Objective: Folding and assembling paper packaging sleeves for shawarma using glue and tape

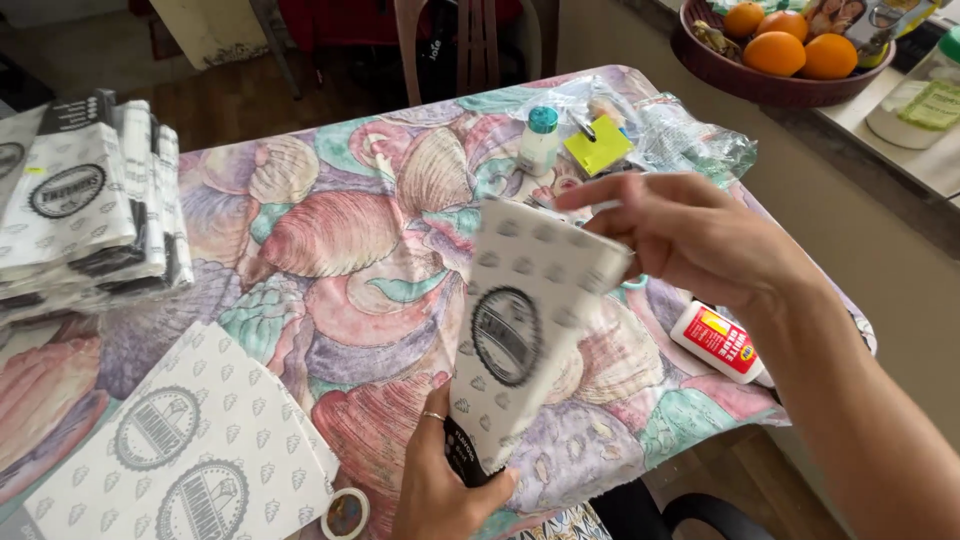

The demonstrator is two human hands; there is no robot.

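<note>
Currently bag (520, 340) held between both hands, long axis tilted, top leaning right. L hand (440, 480) pinches bottom end; R hand (690, 235) grips top edge, fingers curled.

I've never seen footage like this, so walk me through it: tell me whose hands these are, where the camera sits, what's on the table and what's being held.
There is no machine here. One camera, worn on a person's head, looks down at their own two bare hands. The left hand grips the bottom of a white patterned paper bag with a round dark emblem; the right hand holds its top edge. Below is a table under a seashell-print cloth. On it lie a stack of similar bags, flat printed sheets, a roll of tape, a glue bottle and a small teal-capped bottle. A bowl of oranges sits on a counter beyond.
</note>
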